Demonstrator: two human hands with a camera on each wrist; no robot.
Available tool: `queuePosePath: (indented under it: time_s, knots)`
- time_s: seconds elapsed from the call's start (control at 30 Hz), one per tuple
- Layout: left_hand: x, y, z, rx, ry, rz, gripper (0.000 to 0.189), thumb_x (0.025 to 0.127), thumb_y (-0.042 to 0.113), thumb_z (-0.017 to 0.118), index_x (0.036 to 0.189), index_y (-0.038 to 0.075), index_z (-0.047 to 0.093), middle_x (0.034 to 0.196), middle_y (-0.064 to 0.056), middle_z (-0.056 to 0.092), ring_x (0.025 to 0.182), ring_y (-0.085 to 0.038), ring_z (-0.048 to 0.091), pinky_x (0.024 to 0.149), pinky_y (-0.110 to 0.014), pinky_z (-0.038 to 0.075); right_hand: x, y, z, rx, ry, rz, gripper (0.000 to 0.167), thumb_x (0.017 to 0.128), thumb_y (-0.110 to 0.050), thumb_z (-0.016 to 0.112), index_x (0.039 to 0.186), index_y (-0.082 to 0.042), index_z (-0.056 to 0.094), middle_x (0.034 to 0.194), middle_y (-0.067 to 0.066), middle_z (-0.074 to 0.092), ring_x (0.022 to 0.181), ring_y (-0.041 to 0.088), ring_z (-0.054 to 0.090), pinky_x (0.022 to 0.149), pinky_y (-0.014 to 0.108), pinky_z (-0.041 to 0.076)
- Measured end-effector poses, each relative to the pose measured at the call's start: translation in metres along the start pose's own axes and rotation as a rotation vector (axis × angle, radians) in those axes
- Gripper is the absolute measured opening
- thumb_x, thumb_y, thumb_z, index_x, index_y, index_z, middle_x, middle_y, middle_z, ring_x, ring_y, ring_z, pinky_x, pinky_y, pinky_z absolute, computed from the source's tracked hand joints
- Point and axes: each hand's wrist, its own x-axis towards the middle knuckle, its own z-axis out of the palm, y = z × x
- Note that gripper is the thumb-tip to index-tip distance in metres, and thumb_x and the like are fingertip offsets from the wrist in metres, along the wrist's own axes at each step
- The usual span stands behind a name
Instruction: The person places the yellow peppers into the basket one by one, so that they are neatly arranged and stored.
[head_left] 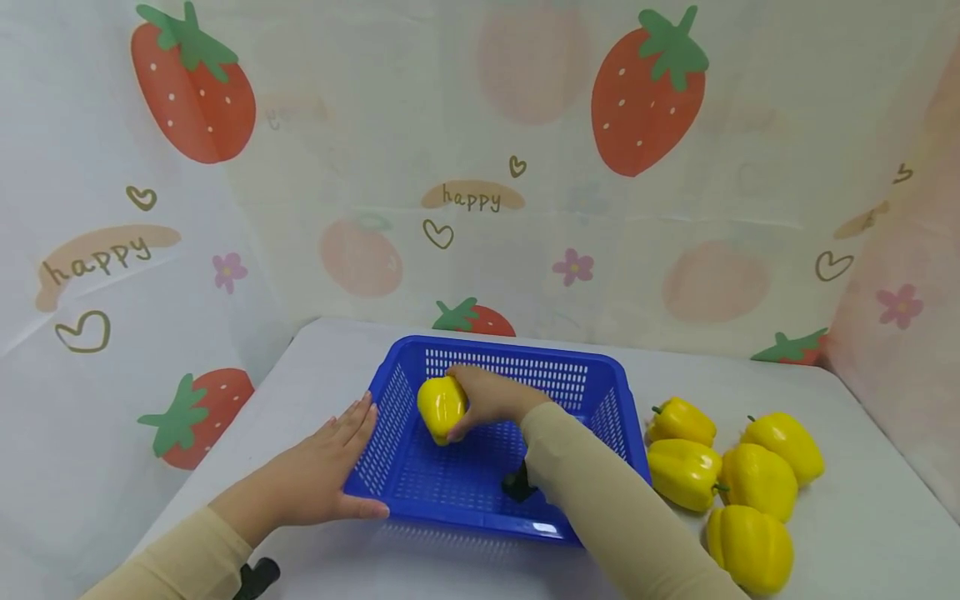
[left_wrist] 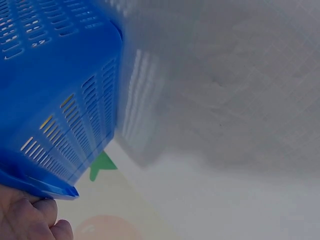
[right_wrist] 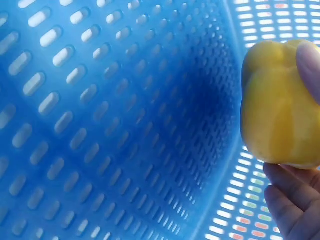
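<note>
Inside the blue perforated plastic basket [head_left: 465,510], my right hand [head_left: 495,398] grips a yellow bell pepper [head_left: 438,407], thumb on one side and fingers on the other. In the right wrist view this pepper [right_wrist: 280,110] is close to the perforated wall, above the basket floor [right_wrist: 125,120]. My left hand [head_left: 318,472] rests along the basket's left side with its fingers straight and the thumb on the front rim. The left wrist view shows fingertips [left_wrist: 47,210] right at the basket rim.
Several yellow bell peppers lie on the white table [head_left: 322,558] right of the basket, among them a front one [head_left: 750,548] and a back one [head_left: 681,421]. A strawberry-printed cloth [head_left: 360,108] hangs behind and beside the table. Each wrist carries a black camera mount [head_left: 257,577].
</note>
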Motion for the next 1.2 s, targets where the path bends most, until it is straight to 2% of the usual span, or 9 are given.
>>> queuePosePath:
  time_s: [0.17,0.4,0.57,0.77,0.87,1.03,1.2]
  knots:
    - [0.0,0.002,-0.001,0.001,-0.002,0.003,0.12,0.064,0.083,0.045,0.146,0.003,0.008,0.153,-0.012,0.0,0.14,-0.028,0.008,0.109,-0.048,0.017,0.002,0.002,0.003,-0.018,-0.012,0.021,0.08,0.063,-0.037,0.083,0.127,-0.012,0.041,0.106,-0.002,0.052,0.094,0.015,0.05,0.093,0.032,0.042]
    - [-0.002,0.005,-0.004,-0.003,-0.002,0.005,0.121,0.064,0.083,0.045,0.146,0.001,0.01,0.153,-0.015,0.002,0.139,-0.03,0.009,0.109,-0.05,0.018,0.004,0.006,0.004,-0.03,-0.03,0.041,0.087,0.063,-0.04,0.083,0.132,-0.009,0.04,0.109,-0.002,0.052,0.096,0.014,0.049,0.096,0.033,0.04]
    - [-0.005,0.005,-0.005,-0.016,0.005,0.016,0.12,0.066,0.081,0.046,0.145,-0.001,0.011,0.152,-0.017,0.003,0.139,-0.032,0.01,0.108,-0.05,0.018,0.005,0.005,0.006,-0.052,-0.042,0.023,0.08,0.061,-0.041,0.083,0.125,-0.01,0.047,0.101,-0.003,0.053,0.09,0.014,0.05,0.089,0.03,0.043]
    - [-0.006,0.004,-0.004,-0.013,0.002,0.0,0.122,0.064,0.084,0.043,0.145,0.0,0.01,0.153,-0.015,0.003,0.139,-0.031,0.01,0.108,-0.049,0.019,0.005,0.003,0.007,-0.078,-0.067,0.031,0.096,0.061,-0.042,0.083,0.139,-0.009,0.037,0.116,-0.001,0.051,0.098,0.014,0.047,0.097,0.032,0.039]
    - [-0.006,0.003,-0.004,-0.015,0.006,0.004,0.122,0.064,0.084,0.043,0.146,0.0,0.01,0.153,-0.015,0.003,0.139,-0.031,0.011,0.108,-0.05,0.019,0.005,0.004,0.006,-0.065,-0.08,0.032,0.097,0.063,-0.04,0.083,0.142,-0.011,0.033,0.124,-0.001,0.049,0.104,0.015,0.046,0.1,0.034,0.037]
    - [-0.004,0.003,-0.004,-0.008,0.007,0.012,0.121,0.065,0.083,0.044,0.145,0.0,0.01,0.153,-0.016,0.003,0.139,-0.031,0.011,0.108,-0.05,0.019,0.004,0.008,0.004,-0.049,-0.094,0.027,0.088,0.068,-0.033,0.081,0.141,-0.013,0.035,0.126,-0.002,0.05,0.108,0.014,0.047,0.101,0.034,0.036]
    - [-0.002,0.004,-0.003,-0.008,0.005,0.014,0.12,0.065,0.083,0.045,0.146,0.001,0.01,0.153,-0.015,0.003,0.139,-0.031,0.011,0.108,-0.05,0.019,0.004,0.011,0.003,-0.043,-0.083,0.025,0.076,0.067,-0.033,0.081,0.132,-0.014,0.046,0.115,-0.005,0.055,0.101,0.012,0.05,0.096,0.031,0.041]
